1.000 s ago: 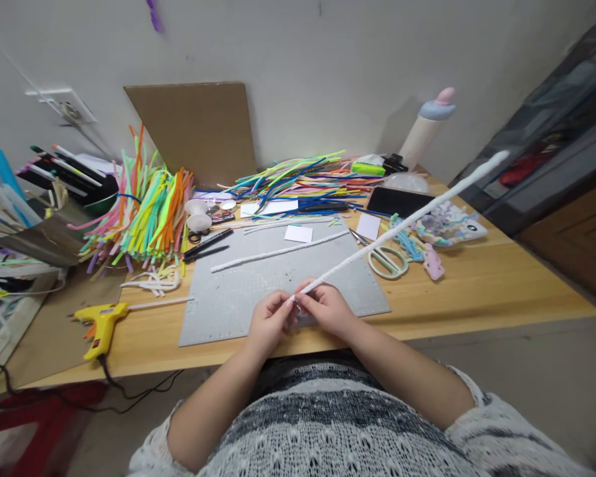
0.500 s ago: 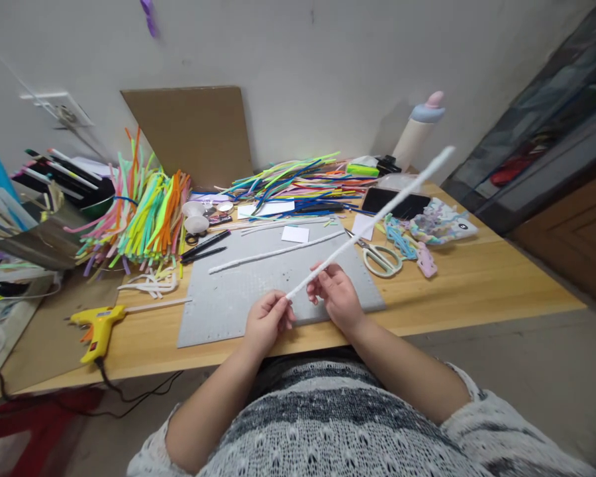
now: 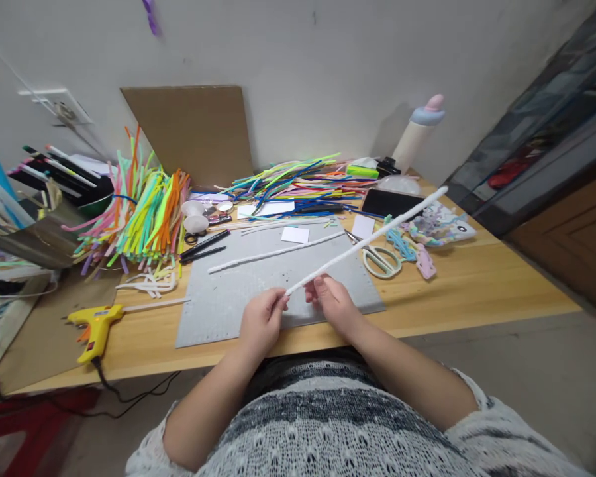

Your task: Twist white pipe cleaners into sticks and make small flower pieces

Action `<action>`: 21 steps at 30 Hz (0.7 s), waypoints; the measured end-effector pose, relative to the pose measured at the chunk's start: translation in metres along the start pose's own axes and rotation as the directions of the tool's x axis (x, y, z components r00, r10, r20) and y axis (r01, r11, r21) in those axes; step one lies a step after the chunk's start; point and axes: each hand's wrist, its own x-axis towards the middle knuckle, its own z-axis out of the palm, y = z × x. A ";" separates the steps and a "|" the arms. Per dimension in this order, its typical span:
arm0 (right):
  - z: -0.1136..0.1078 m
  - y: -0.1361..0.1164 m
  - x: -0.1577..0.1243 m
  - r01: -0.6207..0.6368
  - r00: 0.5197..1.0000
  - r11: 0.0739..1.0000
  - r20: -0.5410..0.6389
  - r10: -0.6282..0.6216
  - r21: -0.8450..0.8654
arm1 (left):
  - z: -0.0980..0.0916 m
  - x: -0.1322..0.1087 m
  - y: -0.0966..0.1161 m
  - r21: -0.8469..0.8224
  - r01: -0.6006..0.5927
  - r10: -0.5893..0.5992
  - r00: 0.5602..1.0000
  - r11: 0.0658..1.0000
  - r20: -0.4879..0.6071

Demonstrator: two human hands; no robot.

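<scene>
A long, fuzzy white pipe cleaner [image 3: 372, 240] slants up and to the right over the grey cutting mat [image 3: 218, 308]. Its near end is pinched between thumb and forefinger of my left hand [image 3: 262, 319]. Just under the stem, my right hand [image 3: 336, 306] has its fingers loosely curled; the stem passes above them in full view. Whether the fingertips touch it is hard to see. Another white pipe cleaner [image 3: 273, 253] lies across the mat behind my hands, close to a small white card [image 3: 295, 234].
Green-handled scissors [image 3: 381, 262] lie at the mat's right edge. A yellow glue gun [image 3: 97, 328] rests on the left. Bundled colourful pipe cleaners [image 3: 146, 218] stand behind it, with more loose ones [image 3: 293, 182] along the wall. A phone [image 3: 390, 203] and a bottle [image 3: 417, 136] are back right.
The far end of the held pipe cleaner has dipped lower. My right hand has slipped slightly down, so its fingers no longer overlap the stem. My left hand keeps its pinch.
</scene>
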 end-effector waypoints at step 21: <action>-0.001 -0.044 0.031 -0.471 0.784 0.881 0.438 0.439 -0.041 | -0.017 0.010 0.000 -0.600 0.113 -0.264 0.950 0.792 -0.169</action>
